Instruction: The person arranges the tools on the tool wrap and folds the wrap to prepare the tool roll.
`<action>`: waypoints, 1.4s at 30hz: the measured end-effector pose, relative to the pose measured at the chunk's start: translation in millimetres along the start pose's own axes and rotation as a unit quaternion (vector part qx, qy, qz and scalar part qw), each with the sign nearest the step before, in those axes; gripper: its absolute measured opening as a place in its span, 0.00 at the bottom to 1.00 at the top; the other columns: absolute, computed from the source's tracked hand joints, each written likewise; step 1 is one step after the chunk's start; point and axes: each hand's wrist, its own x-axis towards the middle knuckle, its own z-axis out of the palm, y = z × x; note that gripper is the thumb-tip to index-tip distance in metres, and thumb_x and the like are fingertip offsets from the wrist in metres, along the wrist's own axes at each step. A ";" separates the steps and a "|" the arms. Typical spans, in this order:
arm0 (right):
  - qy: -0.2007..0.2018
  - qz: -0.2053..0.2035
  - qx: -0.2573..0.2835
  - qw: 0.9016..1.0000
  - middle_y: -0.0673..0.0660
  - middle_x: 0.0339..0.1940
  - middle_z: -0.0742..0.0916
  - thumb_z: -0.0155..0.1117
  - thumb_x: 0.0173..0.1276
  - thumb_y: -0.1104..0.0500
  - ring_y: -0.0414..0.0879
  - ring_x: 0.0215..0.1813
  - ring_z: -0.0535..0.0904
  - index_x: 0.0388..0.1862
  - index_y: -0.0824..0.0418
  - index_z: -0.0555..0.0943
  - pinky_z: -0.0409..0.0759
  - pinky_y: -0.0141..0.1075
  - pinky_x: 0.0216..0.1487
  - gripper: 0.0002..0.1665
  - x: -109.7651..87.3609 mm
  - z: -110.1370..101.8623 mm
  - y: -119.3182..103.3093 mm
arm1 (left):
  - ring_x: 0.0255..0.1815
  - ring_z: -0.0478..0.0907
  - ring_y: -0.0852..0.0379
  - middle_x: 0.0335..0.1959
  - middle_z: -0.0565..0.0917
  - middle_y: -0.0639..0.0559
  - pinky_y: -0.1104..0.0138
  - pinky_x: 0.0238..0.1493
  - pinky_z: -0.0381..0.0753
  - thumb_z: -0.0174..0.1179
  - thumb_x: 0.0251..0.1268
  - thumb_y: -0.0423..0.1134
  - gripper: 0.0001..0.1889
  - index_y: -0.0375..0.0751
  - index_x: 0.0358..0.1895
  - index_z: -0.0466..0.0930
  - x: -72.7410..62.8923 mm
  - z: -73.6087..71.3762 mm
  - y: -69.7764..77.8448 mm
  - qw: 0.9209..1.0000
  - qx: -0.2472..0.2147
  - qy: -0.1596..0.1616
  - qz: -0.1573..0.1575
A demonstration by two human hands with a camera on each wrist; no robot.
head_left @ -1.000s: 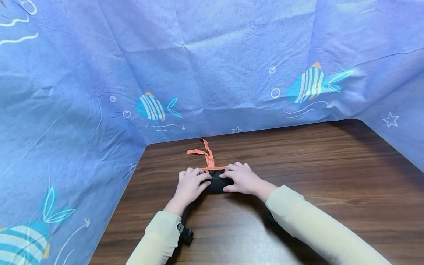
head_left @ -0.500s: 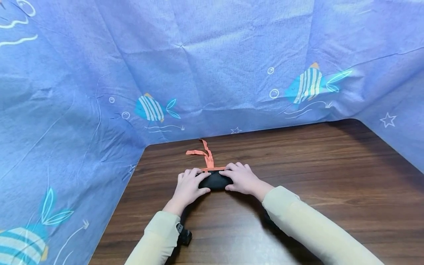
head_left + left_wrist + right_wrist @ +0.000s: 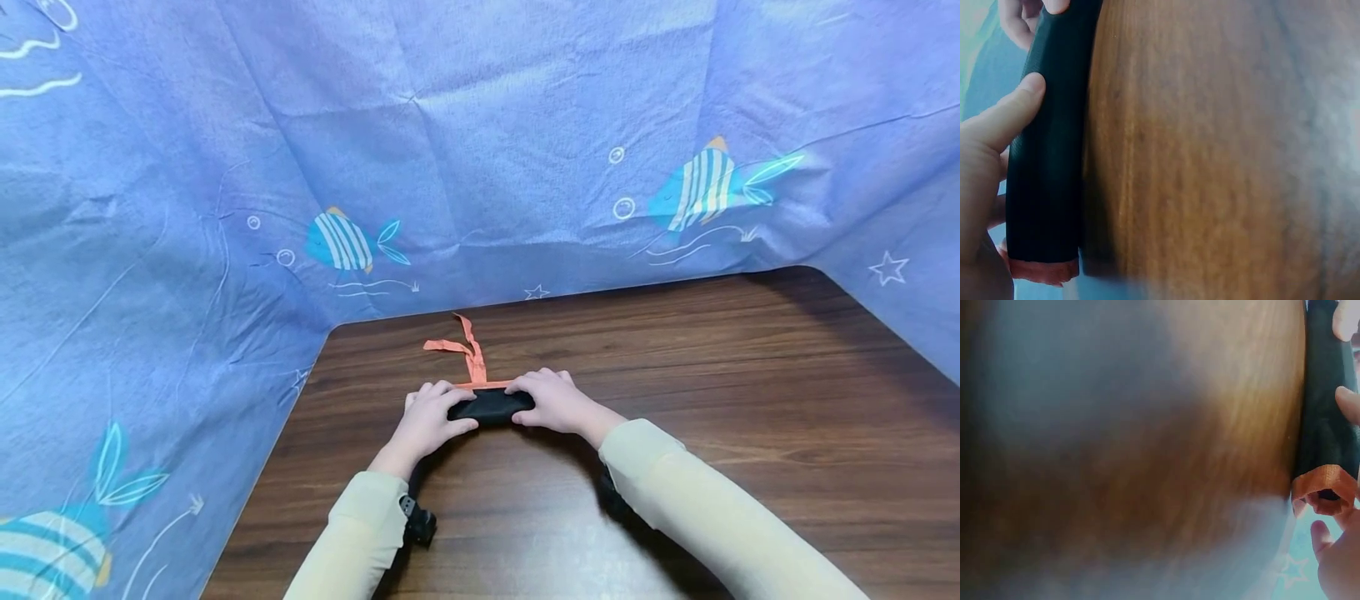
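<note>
A black roll-up pouch, rolled into a tube, lies crosswise on the table in the head view. Orange trim runs along its far edge. My left hand grips its left end, the thumb on the near side and the fingers over the top. At the other end, my right hand holds it the same way. Orange binding closes off the tube's end in the left wrist view. The right wrist view shows a similar orange band around a small dark opening.
Two orange tie straps stretch from the pouch toward the back of the wooden table. Blue fish-print cloth hangs behind the table and along both sides. A small black device sits at the left wrist.
The pouch's open inner strip near the orange trim has been covered as the black tube rolled away from me. Both hands stay at its ends, with small finger shifts.
</note>
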 end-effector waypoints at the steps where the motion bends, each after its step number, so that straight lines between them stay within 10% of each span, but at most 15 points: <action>1: -0.003 0.002 0.008 1.000 0.49 0.53 0.81 0.66 0.60 0.46 0.50 0.56 0.72 0.56 0.50 0.77 0.61 0.50 0.51 0.25 -0.1 0.1 1.0 | 0.49 0.69 0.50 0.48 0.76 0.54 0.53 0.47 0.60 0.62 0.56 0.58 0.23 0.57 0.55 0.79 0.0 0.4 -0.3 1.000 -0.006 -0.001 0.002; 23: -0.013 0.030 0.036 0.999 0.45 0.43 0.84 0.61 0.64 0.45 0.48 0.48 0.74 0.52 0.48 0.78 0.61 0.48 0.50 0.19 0.0 3.1 4.0 | 0.52 0.70 0.50 0.49 0.78 0.54 0.50 0.50 0.60 0.61 0.61 0.52 0.16 0.55 0.51 0.80 3.6 3.0 -1.2 0.998 -0.067 -0.005 0.015; 42: 0.066 -0.094 -0.040 0.993 0.52 0.49 0.78 0.66 0.61 0.48 0.50 0.52 0.73 0.53 0.47 0.78 0.64 0.50 0.50 0.21 -5.0 8.0 -8.1 | 0.52 0.73 0.49 0.48 0.81 0.53 0.48 0.58 0.60 0.57 0.66 0.47 0.13 0.51 0.51 0.79 12.9 -3.4 -1.4 0.996 -0.082 -0.026 0.020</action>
